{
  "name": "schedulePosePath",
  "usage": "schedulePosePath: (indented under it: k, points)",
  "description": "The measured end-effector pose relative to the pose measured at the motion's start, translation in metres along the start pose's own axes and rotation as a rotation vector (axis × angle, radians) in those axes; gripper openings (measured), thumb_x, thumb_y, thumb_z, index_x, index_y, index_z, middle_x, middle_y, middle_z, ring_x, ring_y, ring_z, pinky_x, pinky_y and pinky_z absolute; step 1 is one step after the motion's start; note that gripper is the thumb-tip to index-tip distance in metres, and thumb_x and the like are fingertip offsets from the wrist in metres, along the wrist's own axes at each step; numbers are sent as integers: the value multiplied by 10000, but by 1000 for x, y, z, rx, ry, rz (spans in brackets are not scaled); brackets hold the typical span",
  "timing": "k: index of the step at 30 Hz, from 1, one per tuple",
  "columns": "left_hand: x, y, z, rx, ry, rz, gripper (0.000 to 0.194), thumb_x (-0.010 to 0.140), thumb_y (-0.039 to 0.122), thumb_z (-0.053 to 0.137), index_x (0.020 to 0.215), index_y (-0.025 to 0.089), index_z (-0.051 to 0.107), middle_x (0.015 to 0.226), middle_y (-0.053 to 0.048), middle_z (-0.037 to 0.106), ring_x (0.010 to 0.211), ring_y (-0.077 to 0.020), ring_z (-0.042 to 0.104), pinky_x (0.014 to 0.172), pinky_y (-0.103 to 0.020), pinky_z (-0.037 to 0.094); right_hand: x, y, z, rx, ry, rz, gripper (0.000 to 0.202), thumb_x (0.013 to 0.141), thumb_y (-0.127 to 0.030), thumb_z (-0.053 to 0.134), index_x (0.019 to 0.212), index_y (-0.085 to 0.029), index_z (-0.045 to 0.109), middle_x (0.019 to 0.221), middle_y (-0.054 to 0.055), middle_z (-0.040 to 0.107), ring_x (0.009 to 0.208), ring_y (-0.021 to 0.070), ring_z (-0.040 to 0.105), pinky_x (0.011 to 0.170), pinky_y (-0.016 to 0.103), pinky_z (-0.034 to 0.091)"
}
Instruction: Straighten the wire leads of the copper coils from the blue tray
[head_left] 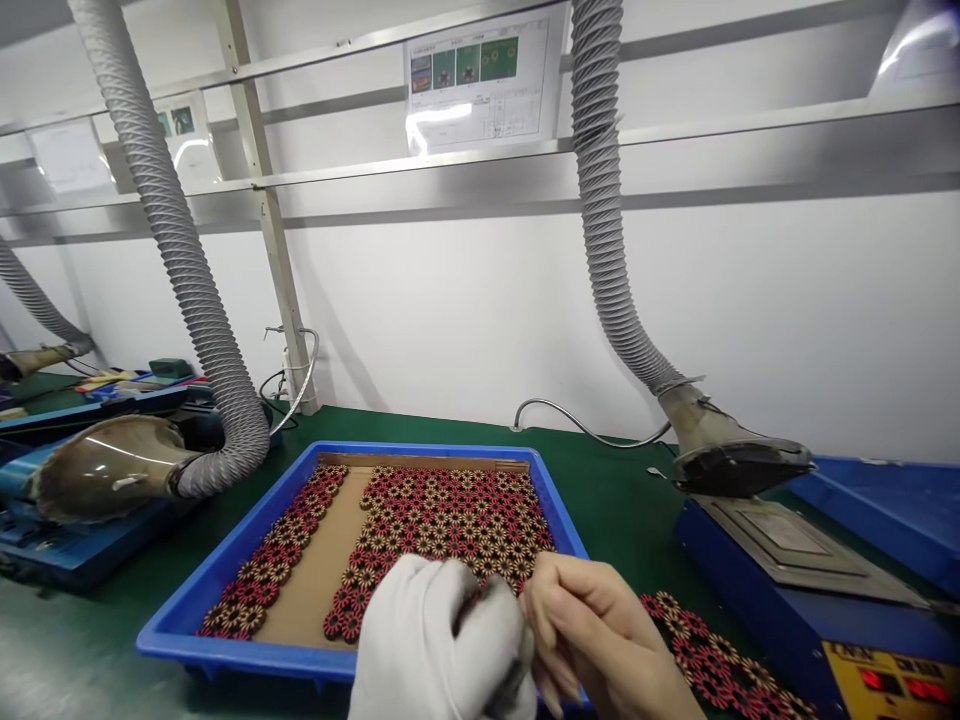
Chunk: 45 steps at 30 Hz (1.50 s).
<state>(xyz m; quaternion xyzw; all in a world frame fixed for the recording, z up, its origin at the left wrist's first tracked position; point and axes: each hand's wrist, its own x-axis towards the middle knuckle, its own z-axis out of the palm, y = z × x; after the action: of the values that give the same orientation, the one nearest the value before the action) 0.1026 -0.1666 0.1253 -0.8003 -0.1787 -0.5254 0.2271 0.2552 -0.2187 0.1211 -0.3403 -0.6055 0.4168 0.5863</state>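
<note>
My left hand, in a white glove with dark smudges at the fingertips, is curled closed at the bottom centre. Close against it on the right is my bare right hand, its fingers pinched together. Whatever sits between the fingertips is hidden. Both hands hover over the near right part of a blue tray. Inside the tray, rows of small ring-shaped wound stators, some red and some copper-coloured, lie on a cardboard liner. A bare strip of cardboard divides a narrow left band from the wider right block.
More stators lie on the green bench mat right of the tray. Beyond them stands a blue heating unit with a metal top and red digits, under an extraction hood. Another hood sits left. A blue bin is far right.
</note>
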Motion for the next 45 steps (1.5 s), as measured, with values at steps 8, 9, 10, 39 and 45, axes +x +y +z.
schedulePosePath:
  k: [8,9,10,39,45]
  points:
    - [-1,8,4,-351,32,-390,245,717,38,435,802,263,481,602,38,545,562,-133,538,584,-243,492,10,-2,3,-404,169,-636,309,836,9,621,1020,-223,707,811,43,734,737,197,680,693,317,557]
    - [-1,9,4,-352,31,-397,238,725,44,431,797,266,481,600,44,549,569,-131,549,611,-244,506,11,-2,4,-404,175,-660,321,825,28,625,1010,-220,713,795,43,734,723,197,682,686,322,563]
    - [0,10,4,-347,36,-401,232,734,51,426,794,268,483,605,49,558,581,-127,566,643,-243,518,11,-2,4,-408,177,-677,327,819,41,628,1000,-216,717,779,44,730,707,196,681,674,325,568]
    - [-1,9,4,-531,-53,-409,205,723,63,396,746,236,504,627,56,599,544,-87,567,602,-177,472,10,2,-3,-413,87,-676,301,846,15,623,1040,-208,682,803,49,684,750,198,648,681,335,555]
    - [0,12,3,-455,-61,-369,200,741,57,389,745,235,479,620,48,562,552,-94,545,607,-189,466,12,-3,-4,-491,84,-768,132,936,-96,574,996,-167,668,748,63,656,700,187,624,639,313,543]
